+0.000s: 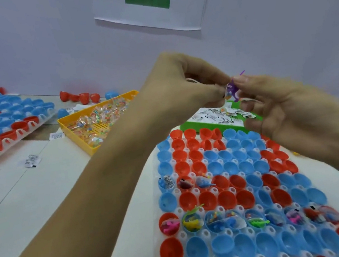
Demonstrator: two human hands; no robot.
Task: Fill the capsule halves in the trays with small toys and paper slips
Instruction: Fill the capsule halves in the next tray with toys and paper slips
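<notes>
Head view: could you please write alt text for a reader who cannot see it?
Both hands, left hand and right hand, pinch a small purple toy above a tray of red and blue capsule halves, some already filled. A yellow tray of wrapped toys lies behind.

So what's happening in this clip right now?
A person holds a purple toy up between both hands, left hand and right hand pinching it above the capsule tray. A few capsule halves already hold toys; most are empty. A yellow tray and a green tray of paper slips sit behind.
</notes>
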